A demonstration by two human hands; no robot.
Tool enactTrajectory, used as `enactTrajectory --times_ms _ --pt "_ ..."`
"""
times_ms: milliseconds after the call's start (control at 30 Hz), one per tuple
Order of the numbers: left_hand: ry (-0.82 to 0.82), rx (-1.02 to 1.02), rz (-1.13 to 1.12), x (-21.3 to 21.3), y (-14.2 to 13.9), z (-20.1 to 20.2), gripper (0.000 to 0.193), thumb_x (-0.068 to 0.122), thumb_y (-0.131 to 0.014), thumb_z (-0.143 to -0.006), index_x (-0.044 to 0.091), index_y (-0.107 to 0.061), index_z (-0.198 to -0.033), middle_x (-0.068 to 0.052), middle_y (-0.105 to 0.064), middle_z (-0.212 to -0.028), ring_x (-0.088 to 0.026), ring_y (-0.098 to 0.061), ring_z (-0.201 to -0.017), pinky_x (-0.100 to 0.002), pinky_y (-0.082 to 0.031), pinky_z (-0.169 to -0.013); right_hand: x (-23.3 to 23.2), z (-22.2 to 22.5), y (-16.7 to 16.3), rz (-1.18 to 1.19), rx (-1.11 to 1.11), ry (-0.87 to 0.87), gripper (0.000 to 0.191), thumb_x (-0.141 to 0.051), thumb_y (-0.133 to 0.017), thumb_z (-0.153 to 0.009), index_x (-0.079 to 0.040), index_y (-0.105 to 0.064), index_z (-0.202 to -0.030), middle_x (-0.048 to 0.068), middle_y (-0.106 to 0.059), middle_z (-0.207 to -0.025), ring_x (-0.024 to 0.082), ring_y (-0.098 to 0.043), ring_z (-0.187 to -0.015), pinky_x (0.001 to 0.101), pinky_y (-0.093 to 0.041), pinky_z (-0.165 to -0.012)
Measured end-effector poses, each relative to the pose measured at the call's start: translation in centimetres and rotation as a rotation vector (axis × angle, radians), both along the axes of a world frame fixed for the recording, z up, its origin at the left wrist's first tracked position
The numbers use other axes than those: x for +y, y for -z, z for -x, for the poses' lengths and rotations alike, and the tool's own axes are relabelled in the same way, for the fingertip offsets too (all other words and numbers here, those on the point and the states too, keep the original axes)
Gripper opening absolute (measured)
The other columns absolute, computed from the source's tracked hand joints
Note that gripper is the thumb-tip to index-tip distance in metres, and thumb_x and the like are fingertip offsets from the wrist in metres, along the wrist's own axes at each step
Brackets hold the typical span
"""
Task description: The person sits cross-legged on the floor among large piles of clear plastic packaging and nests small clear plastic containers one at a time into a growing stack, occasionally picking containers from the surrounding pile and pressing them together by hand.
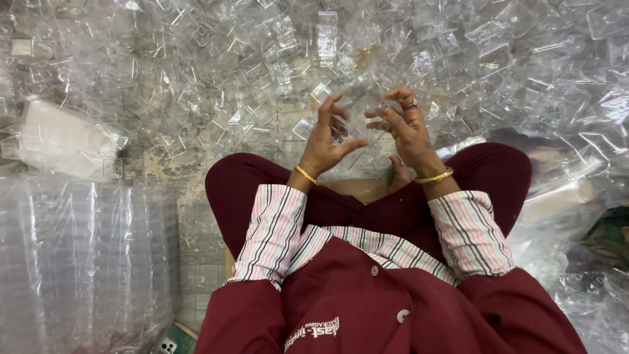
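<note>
both hands, left hand (325, 139) and right hand (404, 131), hold a small clear plastic piece (367, 118) between curled fingers, above a floor heap of clear plastic pieces (216, 72).

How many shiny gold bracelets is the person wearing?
2. One thin gold metal bangle is on the left wrist, just below the left hand. The other gold bangle is on the right wrist, below the right hand. Sleeves may hide more.

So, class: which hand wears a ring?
The right hand: a ring sits on one finger. The left hand shows none; both wrists carry gold bangles.
</note>
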State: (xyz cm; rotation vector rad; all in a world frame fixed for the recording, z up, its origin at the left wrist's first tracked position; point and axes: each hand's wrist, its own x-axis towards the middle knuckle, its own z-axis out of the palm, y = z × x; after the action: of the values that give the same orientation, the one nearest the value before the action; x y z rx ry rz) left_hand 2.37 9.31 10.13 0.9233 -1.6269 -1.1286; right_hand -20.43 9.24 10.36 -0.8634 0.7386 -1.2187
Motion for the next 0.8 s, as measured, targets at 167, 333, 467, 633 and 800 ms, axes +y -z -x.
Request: enactTrajectory --times_ms 167,333,467,633,800 --pt "-0.083 0.215 -0.056 0.1 0.1 -0.4 0.072 0.015 -0.061 -0.098 0.013 -0.023 -0.16 -0.008 -0.049 -0.126 -0.013 -0.058 -0.091 -0.028 -0.055 -0.081 0.3 -2.5 0.1 0.147 0.199 -0.037 0.061 -0.002 -0.067 -0.098 -0.017 -0.036 -0.147 0.008 -0.048 -0.14 0.022 -0.059 -0.123 0.0385 -0.055 -0.101" --pt "-0.129 0.224 -0.016 -0.4 0.3 -0.2 0.065 0.019 -0.051 -0.103 0.011 -0.024 -0.161 -0.008 -0.051 -0.129 -0.014 -0.06 -0.097 -0.03 -0.057 -0.087 -0.5 -2.4 -0.4 0.156 0.082 0.045 0.063 0.0 -0.067 -0.096 -0.016 -0.037 -0.149 0.009 -0.052 -0.145 0.024 -0.064 -0.126 0.0416 -0.055 -0.111" --pt "-0.192 0.117 0.026 -0.4 0.5 -0.2 0.069 0.037 -0.055 -0.107 0.011 -0.021 -0.162 -0.009 -0.05 -0.126 -0.013 -0.054 -0.091 -0.027 -0.05 -0.082 -0.3 -2.9 0.2 0.133 0.364 -0.167 0.073 0.001 -0.072 -0.092 -0.018 -0.034 -0.151 0.012 -0.053 -0.136 0.024 -0.06 -0.122 0.0431 -0.056 -0.104" --pt "-0.33 -0.093 0.108 -0.5 1.9 0.3 0.088 0.064 -0.054 -0.1 0.013 -0.021 -0.163 -0.008 -0.044 -0.127 -0.015 -0.047 -0.093 -0.029 -0.048 -0.085 0.0 -4.9 1.1 0.219 0.26 -0.193 0.087 -0.004 -0.074 -0.101 -0.023 -0.014 -0.161 0.015 -0.038 -0.154 0.025 -0.048 -0.148 0.0399 -0.048 -0.121" --pt "-0.443 0.221 0.019 -2.8 3.8 0.2 0.079 0.064 -0.05 -0.104 0.015 -0.028 -0.162 -0.009 -0.043 -0.13 -0.018 -0.046 -0.114 -0.039 -0.048 -0.102 0.2 -5.8 1.9 -0.058 0.131 -0.112 0.118 -0.022 -0.079 -0.085 -0.03 0.015 -0.157 0.013 -0.035 -0.154 0.025 -0.057 -0.129 0.0441 -0.058 -0.094"
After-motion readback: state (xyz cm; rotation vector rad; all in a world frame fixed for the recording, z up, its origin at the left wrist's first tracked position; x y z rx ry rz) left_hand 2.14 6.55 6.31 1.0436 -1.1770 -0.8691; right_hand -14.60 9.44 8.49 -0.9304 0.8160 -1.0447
